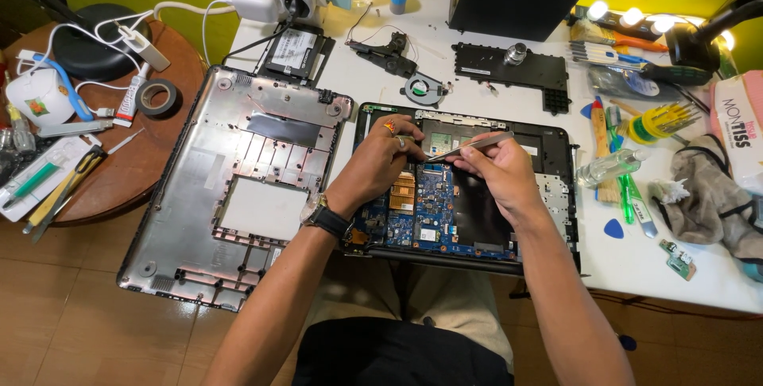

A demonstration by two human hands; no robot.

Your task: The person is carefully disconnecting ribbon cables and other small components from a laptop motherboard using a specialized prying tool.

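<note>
**Tweezers over an opened laptop**

The opened laptop (469,187) lies flat on the white table (636,259), its long axis running left to right, with the blue circuit board (433,211) and a copper-coloured heat sink (403,191) exposed towards the person. The right hand (497,175) holds metal tweezers (470,147) pinched between thumb and fingers; the tweezers lie almost level, their tip pointing left towards the left hand (389,155). The left hand rests on the laptop's upper left part, fingers curled and drawn close together at the tweezer tip; whether they grip anything I cannot tell. It wears a ring and, on the wrist, a dark-strapped watch (322,215).

Just to the left, the grey bottom cover (238,187) lies inside up, hanging over the table's edge. Behind it sits a black drive with a white rectangular label (296,50). A small round fan (424,88) lies behind the laptop. At the far right edge stands a pale pink tissue pack (739,128) with dark lettering. On the round brown side table at left lie a roll of black tape (156,97) and a white tube with red print (129,100).
</note>
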